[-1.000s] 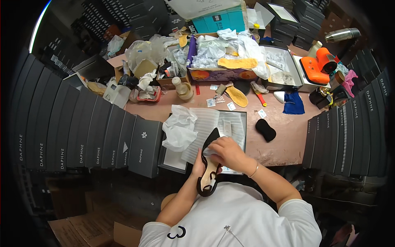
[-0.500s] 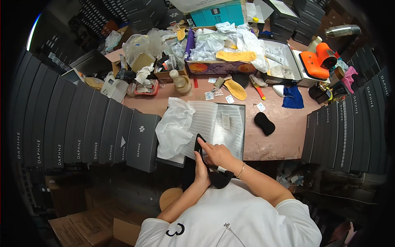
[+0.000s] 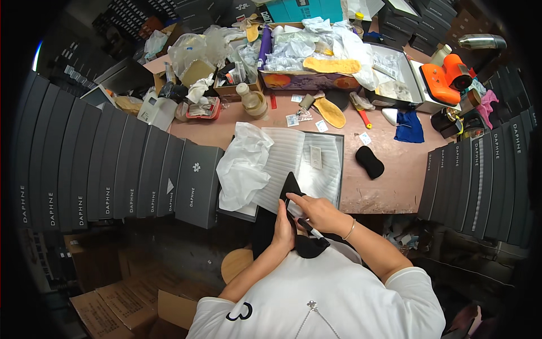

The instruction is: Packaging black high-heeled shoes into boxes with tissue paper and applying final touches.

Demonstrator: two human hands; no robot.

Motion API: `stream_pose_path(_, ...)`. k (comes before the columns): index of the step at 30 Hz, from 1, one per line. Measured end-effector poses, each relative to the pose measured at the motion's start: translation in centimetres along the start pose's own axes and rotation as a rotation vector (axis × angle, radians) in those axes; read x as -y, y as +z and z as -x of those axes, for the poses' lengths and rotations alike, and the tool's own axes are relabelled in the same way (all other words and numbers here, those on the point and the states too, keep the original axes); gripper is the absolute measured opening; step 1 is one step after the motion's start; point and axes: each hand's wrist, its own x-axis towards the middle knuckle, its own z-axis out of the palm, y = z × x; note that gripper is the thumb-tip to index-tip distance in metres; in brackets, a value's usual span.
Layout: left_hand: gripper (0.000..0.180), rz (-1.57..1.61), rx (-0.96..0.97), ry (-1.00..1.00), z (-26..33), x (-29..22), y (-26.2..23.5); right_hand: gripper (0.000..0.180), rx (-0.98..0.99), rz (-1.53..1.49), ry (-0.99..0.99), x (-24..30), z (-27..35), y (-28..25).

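Close to my body, a black pointed-toe shoe point(image 3: 291, 184) is held with its toe tilted toward the table and its heel end near my shirt. My left hand point(image 3: 282, 231) grips its left side, thumb along the edge. On the other side, my right hand point(image 3: 323, 216) is closed around the shoe, index finger pressed on the upper near the toe. Just beyond lies an open grey shoebox point(image 3: 341, 169), lined with white pleated sheet point(image 3: 282, 148). Crumpled white tissue paper point(image 3: 243, 165) covers its left part, and a small pale packet point(image 3: 315, 157) rests inside.
Dark shoeboxes stand in rows at left point(image 3: 195, 183) and right point(image 3: 451, 175). A black hourglass-shaped pad point(image 3: 370, 163) lies right of the open box. Farther back are yellow insoles point(image 3: 329, 113), a bottle point(image 3: 251, 101), a blue cloth point(image 3: 409, 126) and a carton of crumpled paper point(image 3: 307, 82).
The shoe has turned so more of its pointed toe shows, and both hands have shifted slightly right in the picture with it. The whole view has moved a little.
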Motion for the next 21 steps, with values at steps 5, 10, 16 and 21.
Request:
stream_pose_path(5,0.066,-0.012,0.017,0.025,-1.5,-1.6,-0.4,0.040,-0.120,-0.206,0.123,-0.4,0.3,-2.7)
stream_pose_path(10,0.076,0.060,0.004,-0.085,-2.1,-1.9,-2.0,0.052,-0.311,0.117,0.204,-4.8,-0.2,-2.4)
stream_pose_path(16,0.081,0.065,-0.030,0.129,-1.9,-1.9,-0.7,0.043,0.035,-0.359,0.161,0.5,-1.5,0.0)
stream_pose_path(21,0.084,-0.091,0.040,0.230,-0.7,0.8,0.2,0.052,0.040,-0.135,0.129,-2.9,-5.1,7.5)
